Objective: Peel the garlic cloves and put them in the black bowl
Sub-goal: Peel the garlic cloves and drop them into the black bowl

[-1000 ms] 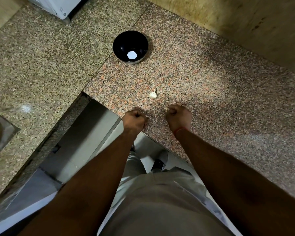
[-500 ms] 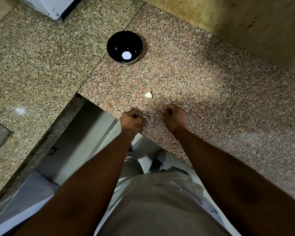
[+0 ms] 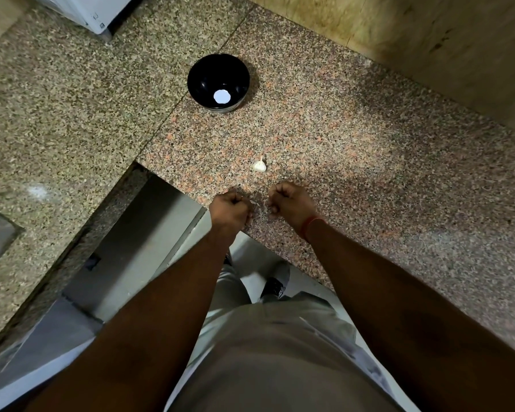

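I see my left hand (image 3: 231, 208) and right hand (image 3: 290, 203) curled into fists; what they pinch, I cannot tell. The garlic (image 3: 259, 165) sits just past them, the black bowl (image 3: 218, 81) far off. A peeled clove could slip off the counter (image 3: 369, 162) edge.

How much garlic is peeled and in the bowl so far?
None that shows: the black bowl holds only a bright reflection. Both fists, left hand and right hand, are closed near the counter edge; their contents are hidden. The garlic still lies unpeeled.
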The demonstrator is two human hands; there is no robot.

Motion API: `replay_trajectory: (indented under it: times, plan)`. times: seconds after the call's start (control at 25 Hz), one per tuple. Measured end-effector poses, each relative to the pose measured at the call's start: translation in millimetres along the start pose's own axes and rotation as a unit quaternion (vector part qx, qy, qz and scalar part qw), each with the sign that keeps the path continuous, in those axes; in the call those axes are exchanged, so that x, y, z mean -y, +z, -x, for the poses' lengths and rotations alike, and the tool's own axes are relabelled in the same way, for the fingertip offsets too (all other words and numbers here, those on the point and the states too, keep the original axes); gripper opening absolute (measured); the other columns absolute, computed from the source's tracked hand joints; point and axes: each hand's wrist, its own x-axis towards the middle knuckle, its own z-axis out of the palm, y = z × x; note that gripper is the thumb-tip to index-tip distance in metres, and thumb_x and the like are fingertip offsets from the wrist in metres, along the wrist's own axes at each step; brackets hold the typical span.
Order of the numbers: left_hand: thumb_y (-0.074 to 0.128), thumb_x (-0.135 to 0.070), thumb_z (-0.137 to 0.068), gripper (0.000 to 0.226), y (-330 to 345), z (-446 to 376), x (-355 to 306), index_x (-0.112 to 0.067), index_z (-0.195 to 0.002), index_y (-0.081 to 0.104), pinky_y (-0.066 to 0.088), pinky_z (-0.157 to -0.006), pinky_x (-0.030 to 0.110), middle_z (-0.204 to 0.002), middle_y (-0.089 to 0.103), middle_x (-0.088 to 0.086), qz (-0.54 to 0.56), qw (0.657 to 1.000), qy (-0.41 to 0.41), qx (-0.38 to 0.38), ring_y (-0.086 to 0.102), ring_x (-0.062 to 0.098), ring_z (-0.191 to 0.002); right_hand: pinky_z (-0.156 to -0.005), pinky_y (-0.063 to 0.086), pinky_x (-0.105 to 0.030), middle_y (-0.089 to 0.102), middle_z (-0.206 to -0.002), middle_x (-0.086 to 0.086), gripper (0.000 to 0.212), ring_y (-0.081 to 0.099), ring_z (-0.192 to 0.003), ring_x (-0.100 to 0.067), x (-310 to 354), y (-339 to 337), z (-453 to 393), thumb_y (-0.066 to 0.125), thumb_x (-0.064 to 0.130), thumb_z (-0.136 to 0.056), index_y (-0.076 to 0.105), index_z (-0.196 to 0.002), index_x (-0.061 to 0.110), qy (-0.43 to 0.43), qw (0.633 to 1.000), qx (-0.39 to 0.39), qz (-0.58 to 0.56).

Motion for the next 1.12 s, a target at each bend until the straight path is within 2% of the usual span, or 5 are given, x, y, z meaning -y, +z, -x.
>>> replay_trajectory:
  times: [0.2, 0.4, 0.6, 0.76, 1.12]
  plan:
    - [0.066, 0.007, -0.086, 0.041, -1.1, 1.6, -0.7, -0.017, -0.054, 0.059, 0.052, -0.054, 0.040, -0.053, 0.062, 0.012, 0.009, 1.000, -0.005, 0.007, 0.057, 0.026, -0.046, -0.062, 0.057, -0.035, 0.071, -0.080, -0.005, 0.023, 0.063, -0.066, -0.011, 1.0, -3.8, -3.3, 0.051, 0.003, -0.102, 0.068, -0.098, 0.018, -0.001, 1.000, -0.017, 0.017]
    - [0.063, 0.010, -0.088, 0.041, -2.2, 3.3, -2.6, -0.016, -0.057, 0.055, 0.048, -0.050, 0.036, -0.051, 0.060, 0.010, 0.013, 1.000, -0.006, 0.018, 0.055, 0.025, -0.046, -0.080, 0.060, -0.026, 0.076, -0.094, 0.005, 0.037, 0.070, -0.085, -0.004, 4.5, -10.5, -7.5, 0.067, 0.004, -0.094, 0.065, -0.124, 0.025, -0.080, 0.973, -0.087, 0.197]
    - [0.064, 0.009, -0.088, 0.049, -3.9, 5.2, -3.4, -0.018, -0.048, 0.057, 0.052, -0.054, 0.041, -0.052, 0.060, 0.012, 0.014, 1.000, -0.010, 0.022, 0.056, 0.026, -0.049, -0.073, 0.064, -0.043, 0.076, -0.088, -0.006, 0.044, 0.075, -0.083, -0.019, 3.8, -12.9, -12.3, 0.066, -0.009, -0.087, 0.061, -0.117, 0.023, -0.026, 0.989, -0.089, 0.119]
    - [0.062, 0.008, -0.090, 0.044, -4.4, 5.5, -4.2, -0.016, -0.053, 0.058, 0.048, -0.047, 0.032, -0.054, 0.060, 0.013, -0.002, 1.000, -0.006, 0.020, 0.054, 0.024, -0.047, -0.058, 0.058, -0.031, 0.077, -0.091, -0.011, 0.030, 0.072, -0.072, -0.015, 9.6, -14.2, -11.6, 0.059, -0.005, -0.096, 0.057, -0.116, 0.017, 0.007, 0.993, -0.114, 0.038]
    - [0.064, 0.007, -0.090, 0.037, -5.9, 9.2, -5.3, -0.013, -0.060, 0.054, 0.049, -0.047, 0.031, -0.058, 0.060, 0.015, 0.001, 1.000, -0.002, 0.025, 0.054, 0.024, -0.046, -0.081, 0.063, -0.045, 0.071, -0.092, 0.003, 0.041, 0.073, -0.089, -0.015, 8.6, -14.0, -11.4, 0.080, 0.007, -0.085, 0.055, -0.114, 0.022, 0.009, 0.981, -0.186, 0.054]
